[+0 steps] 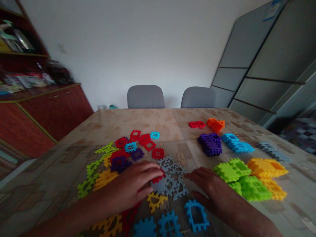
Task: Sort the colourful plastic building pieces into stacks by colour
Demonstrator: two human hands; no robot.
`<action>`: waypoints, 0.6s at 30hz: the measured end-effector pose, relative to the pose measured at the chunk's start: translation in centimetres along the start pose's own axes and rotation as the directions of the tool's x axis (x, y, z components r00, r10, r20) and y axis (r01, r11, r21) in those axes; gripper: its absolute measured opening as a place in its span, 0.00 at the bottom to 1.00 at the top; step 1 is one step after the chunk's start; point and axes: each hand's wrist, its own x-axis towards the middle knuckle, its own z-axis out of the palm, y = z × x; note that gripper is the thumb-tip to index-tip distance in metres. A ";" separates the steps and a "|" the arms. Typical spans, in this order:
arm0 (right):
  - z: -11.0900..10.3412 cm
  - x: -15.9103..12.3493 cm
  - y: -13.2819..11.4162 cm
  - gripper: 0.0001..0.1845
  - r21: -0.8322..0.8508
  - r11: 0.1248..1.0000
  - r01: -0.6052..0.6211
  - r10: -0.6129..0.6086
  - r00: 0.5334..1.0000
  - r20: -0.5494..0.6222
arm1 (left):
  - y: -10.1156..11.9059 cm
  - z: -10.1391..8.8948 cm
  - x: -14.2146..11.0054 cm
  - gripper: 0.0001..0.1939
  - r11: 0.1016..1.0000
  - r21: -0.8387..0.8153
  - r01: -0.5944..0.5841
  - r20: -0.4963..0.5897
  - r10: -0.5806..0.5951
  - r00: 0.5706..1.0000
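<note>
My left hand is over the middle of the table, its fingers curled at a red plastic building piece with toothed edges. Beneath and beside that piece lies a cluster of grey interlocking pieces, some with triangular openings. My right hand is at the right side of the grey cluster, fingers stretched and apart, with nothing seen in them. Close below the hands lie a yellow arched piece and a blue square frame piece. Slight blur softens the fingertips.
Loose red pieces, purple pieces and green pieces spread at left. Stacks stand at right: purple, light blue, green, yellow, orange. Two grey chairs are behind the table.
</note>
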 end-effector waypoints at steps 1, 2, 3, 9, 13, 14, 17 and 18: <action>-0.4 0.5 -0.4 0.18 -0.013 1.000 -0.002 0.001 1.000 -0.004 | -1.9 -0.8 0.1 0.21 0.997 0.011 0.075 -0.042 -0.074 0.996; -0.7 1.0 -0.8 0.19 -0.029 1.000 -0.005 0.005 1.000 -0.004 | -3.9 -1.8 0.2 0.20 0.988 0.015 0.155 -0.098 -0.152 0.983; -1.1 1.8 -1.3 0.18 -0.052 0.999 -0.015 0.015 1.000 0.000 | -5.8 -2.7 0.4 0.19 0.978 0.023 0.208 -0.118 -0.204 0.972; -2.2 8.2 -4.4 0.15 -0.181 0.977 -0.116 0.127 0.991 0.051 | -12.9 -5.2 1.1 0.18 0.945 0.051 0.322 -0.108 -0.316 0.943; -1.6 13.6 -3.6 0.14 -0.205 0.970 -0.133 0.135 0.991 -0.004 | -14.0 -4.1 1.4 0.21 0.941 0.084 0.328 -0.085 -0.321 0.943; -1.5 15.0 -3.1 0.15 -0.210 0.968 -0.139 0.137 0.990 -0.021 | -14.1 -3.8 1.5 0.21 0.938 0.097 0.332 -0.086 -0.324 0.942; -1.2 19.0 -1.6 0.17 -0.214 0.968 -0.130 0.123 0.991 -0.046 | -14.3 -3.3 1.9 0.21 0.934 0.123 0.337 -0.085 -0.328 0.941; -1.1 20.1 -1.3 0.18 -0.214 0.970 -0.120 0.112 0.993 -0.049 | -14.3 -3.3 2.1 0.21 0.934 0.125 0.335 -0.087 -0.327 0.941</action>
